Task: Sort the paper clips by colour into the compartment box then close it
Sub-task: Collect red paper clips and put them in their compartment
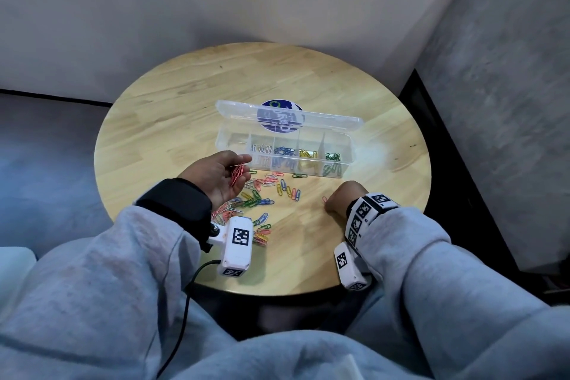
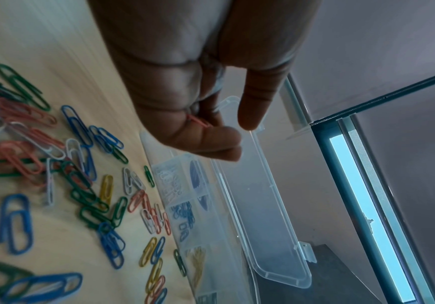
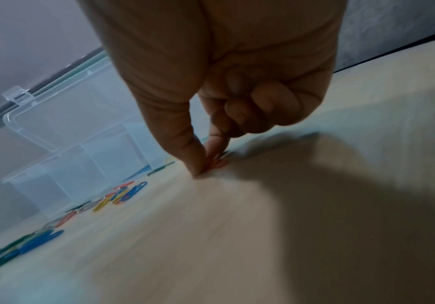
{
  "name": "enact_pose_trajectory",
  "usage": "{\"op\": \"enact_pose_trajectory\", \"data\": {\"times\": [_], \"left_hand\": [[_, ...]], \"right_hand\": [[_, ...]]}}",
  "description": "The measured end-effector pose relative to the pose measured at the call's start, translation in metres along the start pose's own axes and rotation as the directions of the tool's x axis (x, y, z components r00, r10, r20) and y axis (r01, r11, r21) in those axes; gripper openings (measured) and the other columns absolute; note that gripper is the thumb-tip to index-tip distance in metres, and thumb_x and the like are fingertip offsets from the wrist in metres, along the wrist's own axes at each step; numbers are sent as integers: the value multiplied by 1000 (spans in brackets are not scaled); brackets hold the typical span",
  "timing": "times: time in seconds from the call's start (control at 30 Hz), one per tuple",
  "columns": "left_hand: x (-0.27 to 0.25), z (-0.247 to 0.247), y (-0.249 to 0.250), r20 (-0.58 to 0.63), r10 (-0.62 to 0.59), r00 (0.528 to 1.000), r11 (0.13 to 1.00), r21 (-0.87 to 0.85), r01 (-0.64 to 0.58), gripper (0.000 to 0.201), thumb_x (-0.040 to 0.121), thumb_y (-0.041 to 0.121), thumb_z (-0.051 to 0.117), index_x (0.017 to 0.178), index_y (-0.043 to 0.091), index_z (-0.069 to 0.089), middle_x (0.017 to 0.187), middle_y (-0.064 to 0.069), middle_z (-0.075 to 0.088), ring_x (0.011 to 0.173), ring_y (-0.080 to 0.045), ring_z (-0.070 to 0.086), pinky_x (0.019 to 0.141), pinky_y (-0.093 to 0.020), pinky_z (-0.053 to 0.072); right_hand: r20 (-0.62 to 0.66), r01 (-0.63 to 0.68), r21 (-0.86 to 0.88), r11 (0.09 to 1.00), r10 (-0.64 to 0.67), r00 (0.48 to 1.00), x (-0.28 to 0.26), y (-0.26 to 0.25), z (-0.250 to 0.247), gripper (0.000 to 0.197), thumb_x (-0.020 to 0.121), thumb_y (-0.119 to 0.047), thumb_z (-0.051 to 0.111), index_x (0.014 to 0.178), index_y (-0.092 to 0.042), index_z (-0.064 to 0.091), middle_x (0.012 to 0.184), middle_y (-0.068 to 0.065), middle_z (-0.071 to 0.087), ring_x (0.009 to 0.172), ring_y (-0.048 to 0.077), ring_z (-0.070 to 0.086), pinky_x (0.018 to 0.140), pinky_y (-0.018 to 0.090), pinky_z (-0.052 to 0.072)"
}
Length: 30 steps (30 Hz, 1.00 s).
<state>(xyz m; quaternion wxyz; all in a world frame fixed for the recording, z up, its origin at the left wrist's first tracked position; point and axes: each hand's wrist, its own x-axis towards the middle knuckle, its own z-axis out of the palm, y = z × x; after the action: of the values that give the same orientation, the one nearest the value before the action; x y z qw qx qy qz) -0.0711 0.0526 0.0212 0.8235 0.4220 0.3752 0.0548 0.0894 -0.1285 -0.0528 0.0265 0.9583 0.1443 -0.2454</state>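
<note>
Your left hand (image 1: 222, 177) grasps pink clips (image 1: 237, 174); right hand (image 1: 344, 196) pinches one pink clip (image 3: 217, 164) nr table's (image 1: 191, 86) right edge. Light, slick wire: probably nip across the loops w/ fingertips.

A clear plastic compartment box (image 1: 331, 163) stands open on the round wooden counter (image 1: 185, 95), its lid (image 1: 324, 120) tipped back, with white, blue, yellow and green paper clips already in separate compartments and the leftmost one bare. Loose mixed-colour paper clips (image 1: 262, 194) lie scattered just in front of it. A small bunch of pink clips (image 1: 238, 173) rests in the upturned left hand (image 1: 220, 182), while the right hand (image 1: 345, 197) pinches a single pink clip (image 3: 217, 163) against the wood.
</note>
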Motion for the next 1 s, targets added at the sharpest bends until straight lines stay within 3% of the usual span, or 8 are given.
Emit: {"op": "enact_pose_trajectory", "data": {"times": [0.17, 0.3, 0.37, 0.47, 0.6, 0.67, 0.77, 1.0], "left_hand": [[0, -3, 3, -2, 10, 1000, 1000, -3, -10, 14, 91, 11, 50, 88, 5, 62, 75, -5, 53, 48, -8, 59, 43, -13, 50], [-1, -6, 10, -27, 39, 999, 999, -3, -39, 22, 94, 21, 46, 88, 6, 59, 83, -9, 57, 71, -16, 58, 49, -17, 54], [-1, -9, 14, -33, 48, 998, 999, -11, -48, 26, 96, 27, 44, 90, 6, 57, 87, -12, 57, 77, -19, 59, 52, -19, 55], [2, -17, 27, -25, 65, 998, 997, -36, -66, 32, 96, 33, 41, 92, 5, 57, 90, -14, 57, 80, -21, 60, 56, -21, 57], [13, -24, 49, 0, 94, 996, 995, -26, -94, 35, 96, 36, 39, 92, 5, 56, 88, -13, 56, 81, -21, 59, 58, -21, 57], [20, -27, 56, 12, 104, 995, 995, -3, -104, 35, 96, 36, 40, 92, 6, 56, 88, -13, 56, 81, -21, 60, 59, -21, 57], [31, -35, 58, 54, 105, 993, 994, -1, -105, 36, 95, 37, 40, 97, 6, 57, 91, -13, 57, 84, -21, 60, 69, -23, 55], [50, -45, 65, 137, 140, 981, 988, -87, -129, 38, 94, 40, 41, 101, 6, 56, 90, -12, 55, 87, -21, 57, 86, -27, 46]], "right_hand": [[56, -4, 45, 999, 2, 998, -10, 1, -3, 41, 80, -41, 60, 59, -9, 45, 58, 5, 49, 55, 19, 46, 66, 27, 42], [114, 2, 238, 971, -29, 993, -22, 4, -17, 32, 81, -29, 61, 58, -9, 50, 60, 5, 54, 55, 20, 48, 61, 25, 40], [190, 12, 502, 865, -123, 974, -29, 3, -29, 25, 83, -16, 61, 60, -8, 55, 61, 6, 58, 52, 20, 48, 57, 24, 42], [218, 20, 775, 632, -297, 930, -41, -8, -44, 22, 85, 3, 57, 66, -6, 52, 63, 10, 54, 49, 14, 50, 45, 19, 44], [212, -37, 927, 372, -440, 873, -51, -38, -60, 20, 90, 9, 48, 80, -8, 55, 66, 7, 50, 40, 7, 50, 39, 16, 44], [206, -76, 958, 277, -481, 852, -57, -54, -69, 22, 92, 9, 43, 85, -5, 58, 68, 6, 49, 47, 10, 52, 43, 15, 48], [192, -109, 975, 194, -491, 850, -61, -81, -79, 26, 92, 12, 38, 80, -2, 56, 74, 9, 46, 62, 17, 51, 49, 16, 52], [199, -191, 980, 62, -437, 877, -45, -142, -82, 25, 89, 15, 33, 83, 3, 54, 80, 14, 47, 68, 21, 52, 56, 19, 56]]}}
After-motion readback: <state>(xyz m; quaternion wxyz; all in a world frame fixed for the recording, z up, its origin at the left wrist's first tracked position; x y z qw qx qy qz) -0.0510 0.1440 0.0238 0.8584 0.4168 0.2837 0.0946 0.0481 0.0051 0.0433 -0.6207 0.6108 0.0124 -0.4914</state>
